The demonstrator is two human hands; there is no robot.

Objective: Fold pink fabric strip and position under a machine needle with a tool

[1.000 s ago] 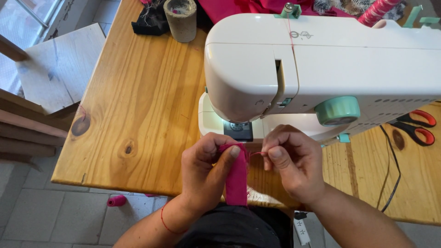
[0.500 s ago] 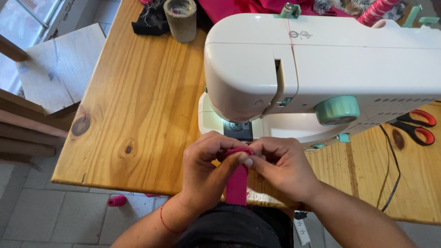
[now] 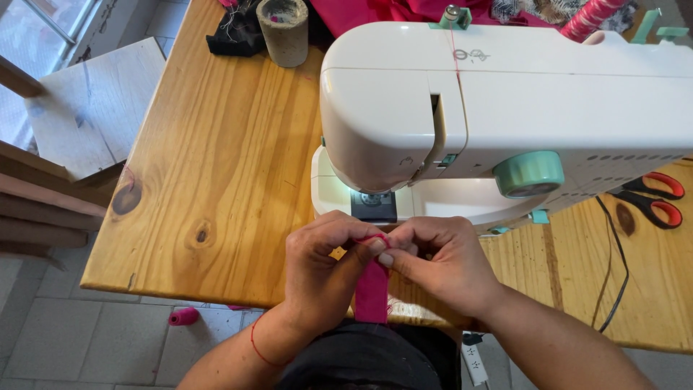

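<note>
— While both hands pinch it, where does the pink strip [image 3: 372, 289] sit?
— Just in front of the sewing machine [image 3: 505, 115], at the near edge of the tabletop [image 3: 216, 159]. The left hand [image 3: 321, 271] has its grip closed on the strip's top end; the right hand [image 3: 440, 263] nips the same end with its fingertips, touching the left.
— What could go wrong?
— I'd judge the fold could spring open if either pinch loosens, as the rest hangs free below. The scissors [image 3: 653, 198] lie well apart.
</note>
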